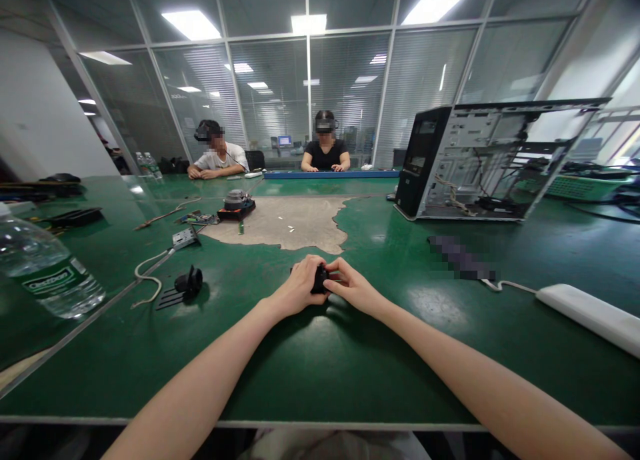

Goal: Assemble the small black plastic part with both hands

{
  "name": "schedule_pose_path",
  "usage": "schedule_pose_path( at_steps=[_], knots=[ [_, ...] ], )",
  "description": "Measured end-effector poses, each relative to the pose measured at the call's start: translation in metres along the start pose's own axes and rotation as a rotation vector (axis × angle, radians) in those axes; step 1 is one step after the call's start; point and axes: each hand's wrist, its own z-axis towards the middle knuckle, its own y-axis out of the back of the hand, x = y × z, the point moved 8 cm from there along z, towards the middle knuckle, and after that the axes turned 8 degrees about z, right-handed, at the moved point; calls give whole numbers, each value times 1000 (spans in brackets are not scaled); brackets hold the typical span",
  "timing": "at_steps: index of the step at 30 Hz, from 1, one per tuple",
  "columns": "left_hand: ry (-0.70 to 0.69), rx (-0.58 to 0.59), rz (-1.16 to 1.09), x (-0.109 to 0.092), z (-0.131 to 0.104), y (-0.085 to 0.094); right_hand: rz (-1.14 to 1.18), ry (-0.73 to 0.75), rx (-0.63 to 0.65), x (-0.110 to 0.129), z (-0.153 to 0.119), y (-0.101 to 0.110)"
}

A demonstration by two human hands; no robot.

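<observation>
Between my hands, just above the green tabletop [310, 360], is a small black part [319, 281], mostly covered by fingers. My left hand [299, 283] wraps round it from the left, closed. From the right, my right hand [350, 283] pinches its edge with thumb and fingertips. What kind of part it is I cannot make out. To the left lies another black plastic piece [189, 283], round with several long prongs. Behind it is a small metal bracket [185, 238] with a grey cable [145, 273] trailing from it.
An opened computer case [425, 160] stands at the right, beyond a white power strip [590, 313]. A water bottle [50, 273] stands at the left. A black and orange component [236, 207] rests by the bare patch [280, 223]. Two people sit across the table.
</observation>
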Motion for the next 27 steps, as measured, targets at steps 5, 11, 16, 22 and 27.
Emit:
schedule_pose_path(
  at_steps=[5,11,16,22,27],
  knots=[
    [-5,-7,-7,-1,1,1,-30,-25,-84,-7,3,6],
    [-7,-3,-4,0,0,0,-5,-74,-103,-13,8,8],
    [4,5,16,0,0,-1,40,-25,-23,-6,4,3],
    [2,-3,1,-1,1,1,27,-48,-65,-11,5,5],
    [-1,0,1,0,0,1,6,-75,-98,-17,8,8]
  ],
)
